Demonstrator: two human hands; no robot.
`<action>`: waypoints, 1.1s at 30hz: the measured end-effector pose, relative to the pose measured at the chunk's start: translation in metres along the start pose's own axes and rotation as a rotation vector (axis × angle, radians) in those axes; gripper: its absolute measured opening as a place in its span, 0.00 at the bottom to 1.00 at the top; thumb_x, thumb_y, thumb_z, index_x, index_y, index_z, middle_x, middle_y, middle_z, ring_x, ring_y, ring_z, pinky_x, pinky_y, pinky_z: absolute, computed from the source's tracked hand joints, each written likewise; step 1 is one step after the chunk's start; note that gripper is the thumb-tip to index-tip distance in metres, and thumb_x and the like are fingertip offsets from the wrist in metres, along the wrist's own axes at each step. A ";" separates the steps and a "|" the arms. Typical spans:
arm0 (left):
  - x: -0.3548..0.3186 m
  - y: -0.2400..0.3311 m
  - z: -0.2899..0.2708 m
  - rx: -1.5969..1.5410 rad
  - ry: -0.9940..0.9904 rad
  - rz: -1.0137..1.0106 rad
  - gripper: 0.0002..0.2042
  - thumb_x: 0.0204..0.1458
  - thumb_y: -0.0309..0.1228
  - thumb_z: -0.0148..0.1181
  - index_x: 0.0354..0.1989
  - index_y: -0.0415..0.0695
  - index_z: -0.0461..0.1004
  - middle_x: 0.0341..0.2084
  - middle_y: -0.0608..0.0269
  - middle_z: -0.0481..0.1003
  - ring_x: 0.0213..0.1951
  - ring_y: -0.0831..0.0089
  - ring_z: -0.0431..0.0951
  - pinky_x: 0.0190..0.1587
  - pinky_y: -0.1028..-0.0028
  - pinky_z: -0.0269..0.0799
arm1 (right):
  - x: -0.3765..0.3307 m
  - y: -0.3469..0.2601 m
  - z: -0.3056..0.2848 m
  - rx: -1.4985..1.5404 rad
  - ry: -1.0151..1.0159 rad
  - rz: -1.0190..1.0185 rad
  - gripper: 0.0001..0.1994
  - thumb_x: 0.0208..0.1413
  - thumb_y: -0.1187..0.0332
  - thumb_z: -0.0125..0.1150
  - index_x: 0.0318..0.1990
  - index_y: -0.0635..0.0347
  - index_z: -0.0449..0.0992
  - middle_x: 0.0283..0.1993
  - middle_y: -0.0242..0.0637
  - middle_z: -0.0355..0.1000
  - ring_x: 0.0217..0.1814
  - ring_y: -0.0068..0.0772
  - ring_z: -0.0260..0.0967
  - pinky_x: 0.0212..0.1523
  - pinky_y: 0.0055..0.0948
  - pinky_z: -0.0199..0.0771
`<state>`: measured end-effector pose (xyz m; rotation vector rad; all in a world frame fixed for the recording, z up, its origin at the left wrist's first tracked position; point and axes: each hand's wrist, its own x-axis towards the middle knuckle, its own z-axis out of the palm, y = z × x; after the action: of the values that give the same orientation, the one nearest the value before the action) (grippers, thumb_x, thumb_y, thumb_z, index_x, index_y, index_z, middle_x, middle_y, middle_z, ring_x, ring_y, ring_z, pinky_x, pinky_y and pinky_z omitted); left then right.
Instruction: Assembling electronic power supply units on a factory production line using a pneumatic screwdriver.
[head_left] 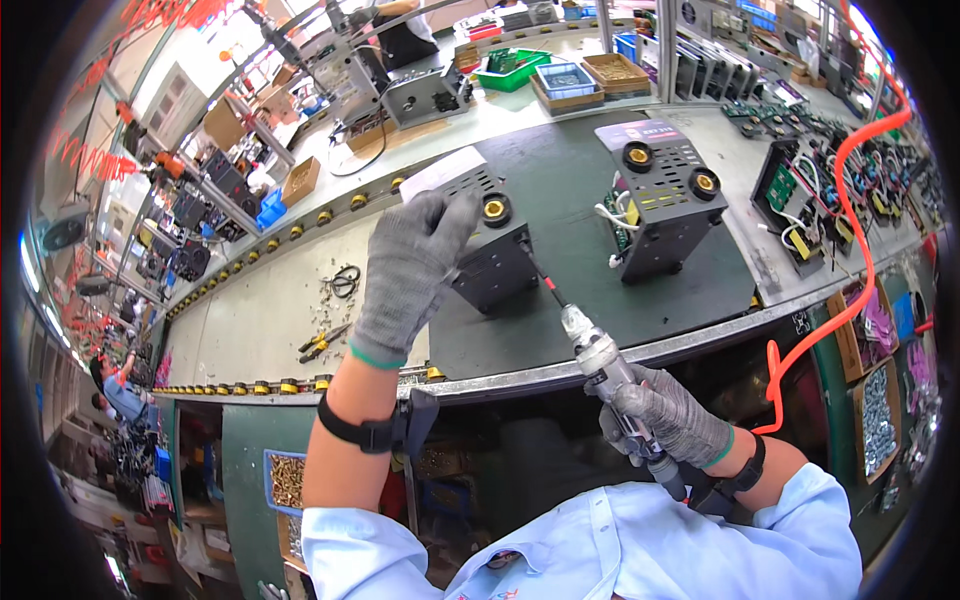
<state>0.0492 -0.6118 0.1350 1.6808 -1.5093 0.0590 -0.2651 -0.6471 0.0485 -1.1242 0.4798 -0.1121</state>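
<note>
Hiding part of the black box [496, 268] — left hand [415, 262].

The head camera is looking from the wearer's own head, facing forward and steeply down; its fisheye lens is taking in the light blue shirt [560, 545] very near at the lower edge, the left hand [412, 262] and right hand [682, 412] a little farther off, and the workbench [245, 325] stretching beyond; straight edges are bending toward the rim; the far left is perhaps showing too small for judging depth.
</note>
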 end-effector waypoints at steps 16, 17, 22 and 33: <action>0.034 -0.019 0.038 0.529 0.118 0.138 0.18 0.58 0.45 0.63 0.24 0.43 0.78 0.23 0.52 0.76 0.30 0.54 0.80 0.35 0.56 0.74 | 0.005 0.004 0.009 0.015 0.090 -0.025 0.30 0.56 0.38 0.65 0.51 0.56 0.71 0.29 0.32 0.75 0.25 0.19 0.73 0.22 0.20 0.76; 0.034 -0.017 0.039 0.541 0.127 0.140 0.18 0.58 0.45 0.63 0.24 0.43 0.78 0.23 0.52 0.76 0.30 0.54 0.79 0.35 0.56 0.74 | 0.004 0.004 0.009 0.026 0.093 -0.039 0.30 0.57 0.38 0.65 0.50 0.56 0.71 0.30 0.32 0.75 0.25 0.20 0.73 0.22 0.20 0.76; 0.031 -0.024 0.036 0.523 0.121 0.138 0.18 0.58 0.45 0.62 0.25 0.43 0.79 0.23 0.52 0.76 0.30 0.54 0.79 0.35 0.56 0.74 | 0.007 -0.004 0.014 0.011 0.080 -0.037 0.30 0.57 0.38 0.64 0.50 0.55 0.71 0.29 0.32 0.75 0.25 0.20 0.73 0.21 0.20 0.76; 0.030 -0.023 0.039 0.586 0.084 0.160 0.19 0.61 0.48 0.58 0.28 0.44 0.80 0.24 0.53 0.78 0.27 0.54 0.81 0.32 0.57 0.75 | 0.000 -0.009 0.020 0.160 0.111 0.047 0.31 0.61 0.40 0.61 0.55 0.63 0.74 0.29 0.35 0.76 0.25 0.25 0.76 0.20 0.24 0.77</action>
<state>0.0574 -0.6611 0.1139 1.9635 -1.6570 0.7077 -0.2550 -0.6350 0.0635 -0.9530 0.5857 -0.1696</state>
